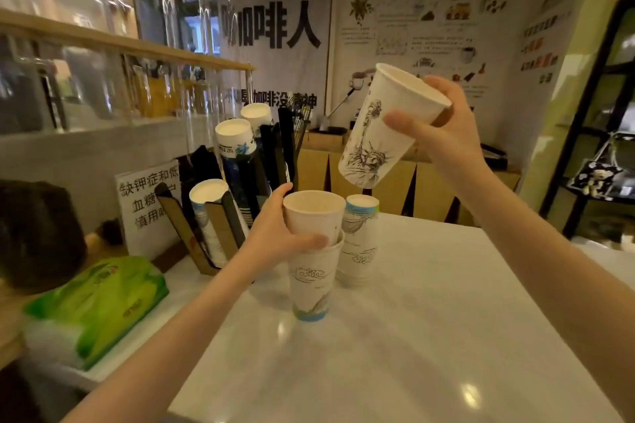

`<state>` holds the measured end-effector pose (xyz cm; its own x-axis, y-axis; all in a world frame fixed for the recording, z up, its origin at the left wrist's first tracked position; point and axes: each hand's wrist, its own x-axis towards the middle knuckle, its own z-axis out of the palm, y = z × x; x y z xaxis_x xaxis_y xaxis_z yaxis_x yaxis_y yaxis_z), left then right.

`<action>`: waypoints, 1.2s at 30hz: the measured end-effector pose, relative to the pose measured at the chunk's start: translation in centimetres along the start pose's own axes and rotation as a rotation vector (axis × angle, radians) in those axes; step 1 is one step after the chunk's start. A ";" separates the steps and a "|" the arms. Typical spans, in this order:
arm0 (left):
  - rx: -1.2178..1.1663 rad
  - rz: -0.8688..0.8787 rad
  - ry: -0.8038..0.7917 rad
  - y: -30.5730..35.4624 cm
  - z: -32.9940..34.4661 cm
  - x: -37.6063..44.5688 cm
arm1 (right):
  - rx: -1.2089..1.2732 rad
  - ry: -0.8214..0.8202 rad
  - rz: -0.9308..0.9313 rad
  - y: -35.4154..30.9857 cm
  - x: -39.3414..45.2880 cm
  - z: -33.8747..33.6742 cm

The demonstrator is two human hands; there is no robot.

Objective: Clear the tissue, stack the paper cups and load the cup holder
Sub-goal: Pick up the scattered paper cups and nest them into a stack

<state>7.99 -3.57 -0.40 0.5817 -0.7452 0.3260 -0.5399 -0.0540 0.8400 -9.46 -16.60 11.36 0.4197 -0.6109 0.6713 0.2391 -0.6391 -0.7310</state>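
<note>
Surface (395, 336): white and glossy, carrying the cups; reflecting ceiling lights
Tissue pack (99, 302): green and white, lying at 9 o'clock off the surface's left edge, on a lower ledge
Nested cups (314, 251): standing upright near the middle of the surface; an inner cup sitting partway inside an outer printed one
Left hand (275, 237): gripping the nested cups from the left; fingers (309, 241) wrapping around the inner cup at the outer cup's rim
Inverted cups (360, 237): standing base-up just beside the nested cups at 2 o'clock; looking like a small stack
Statue cup (385, 130): being held in the air above the nested cups, tilted, mouth pointing up and right; printed with a Statue of Liberty drawing
Right hand (450, 127): closing on the statue cup near its rim; thumb on the printed side
Cup holder (237, 189): standing at 10 o'clock by the wall; brown and black slats holding three columns of base-up cups
Paper sign (144, 209): leaning beside the holder
</note>
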 end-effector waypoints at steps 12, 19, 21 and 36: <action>-0.112 -0.035 -0.083 -1.9 0.4 -1.0 | -0.129 -0.380 0.167 5.6 -3.4 7.0; -0.162 -0.041 -0.058 -2.6 1.0 -1.4 | -0.257 -0.561 0.286 8.2 -6.3 7.6; -0.150 -0.044 -0.048 -2.9 1.1 -1.4 | -0.251 -0.578 0.325 8.7 -6.9 7.6; -0.077 0.035 -0.045 0.8 0.2 1.0 | 0.019 -0.710 0.533 11.3 -9.1 5.0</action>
<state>8.05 -4.48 0.53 0.5344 -0.7750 0.3374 -0.5097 0.0229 0.8600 -6.19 -15.89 -3.59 0.9222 -0.3865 0.0116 -0.1310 -0.3406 -0.9310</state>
